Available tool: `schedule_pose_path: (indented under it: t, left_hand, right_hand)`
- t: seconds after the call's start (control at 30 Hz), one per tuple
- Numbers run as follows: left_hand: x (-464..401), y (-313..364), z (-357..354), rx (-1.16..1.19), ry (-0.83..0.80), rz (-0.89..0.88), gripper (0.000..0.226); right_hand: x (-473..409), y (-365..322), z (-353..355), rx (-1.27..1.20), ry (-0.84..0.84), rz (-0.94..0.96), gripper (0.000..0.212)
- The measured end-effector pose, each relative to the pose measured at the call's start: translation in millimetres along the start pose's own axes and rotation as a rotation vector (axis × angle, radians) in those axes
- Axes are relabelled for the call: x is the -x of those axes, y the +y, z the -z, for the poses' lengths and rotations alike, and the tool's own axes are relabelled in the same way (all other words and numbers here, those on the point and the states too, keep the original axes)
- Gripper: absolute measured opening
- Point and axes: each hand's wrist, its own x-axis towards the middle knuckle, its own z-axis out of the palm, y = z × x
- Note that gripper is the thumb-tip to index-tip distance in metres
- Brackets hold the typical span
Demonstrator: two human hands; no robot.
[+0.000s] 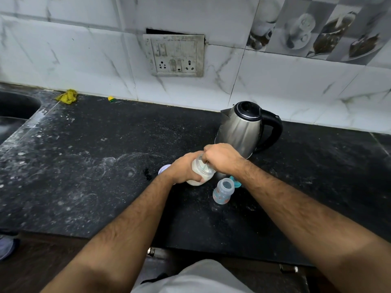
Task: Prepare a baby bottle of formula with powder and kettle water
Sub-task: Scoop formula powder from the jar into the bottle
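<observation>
- Kettle (243, 129) stands right of centre on the tabletop (84, 166), unpoured.
- Powder jar (201, 173), mid-frame, tilted, gripped by the left hand (186, 168); right hand (220, 158) curls into its mouth, apparently scooping.
- Baby bottle (223, 191) just below, open, seemingly empty; filling remains.

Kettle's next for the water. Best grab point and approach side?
Take the kettle by its black loop handle, coming in from the right: the handle sticks out on that side with an open gap for the fingers, while the spout points left. Probably a job for the right hand, once it leaves the powder jar.
</observation>
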Motion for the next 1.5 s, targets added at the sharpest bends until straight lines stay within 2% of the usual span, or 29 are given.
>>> schedule_pose_path:
  t: [0.13,0.3,0.43,0.57,0.7,0.8,1.0,1.1,1.2,1.37,1.5]
  left_hand:
    - [-1.3,1.1,2.1,-0.004,-0.035,0.022,0.074]
    - [-2.4,3.6,2.5,0.021,-0.061,0.014,0.087]
    - [-2.4,2.2,2.4,0.043,-0.055,0.018,0.079]
    - [-3.9,1.3,1.5,0.044,-0.057,0.017,0.076]
    - [-6.5,-1.7,0.3,0.033,-0.059,0.021,0.083]
    - [-9.0,-5.9,0.0,0.008,-0.063,0.04,0.09]
    - [-9.2,-10.4,-2.2,0.01,-0.051,0.06,0.095]
    - [-9.0,-12.8,-3.1,0.02,-0.035,0.048,0.094]
    - [-7.9,-14.9,-4.4,0.038,-0.012,0.037,0.083]
    - [-4.3,-23.4,-8.3,0.053,0.044,0.058,0.096]
    - [-1.0,-23.9,-11.5,0.082,0.086,0.018,0.085]
  right_hand:
    - [0.1,-2.4,-2.5,0.033,-0.038,0.057,0.026]
    - [-1.7,-3.1,-5.8,0.117,-0.096,0.062,0.018]
    - [-3.7,-1.7,-10.4,0.163,-0.112,0.067,0.016]
    - [-7.0,2.5,-11.4,0.08,-0.138,0.031,0.015]
    - [-6.3,5.1,-9.6,-0.089,-0.142,-0.058,0.014]
    - [-3.8,11.6,-7.3,-0.131,-0.129,-0.036,0.009]
    - [-1.4,25.8,-9.7,-0.45,-0.115,-0.151,0.005]
    - [2.3,31.7,-13.2,-0.592,-0.083,-0.214,0.008]
    - [6.3,36.4,-21.3,-0.762,-0.039,-0.294,0.008]
    - [21.4,38.6,-32.3,-1.045,0.036,-0.421,0.014]
    - [29.6,32.9,-36.9,-1.195,0.121,-0.536,0.02]
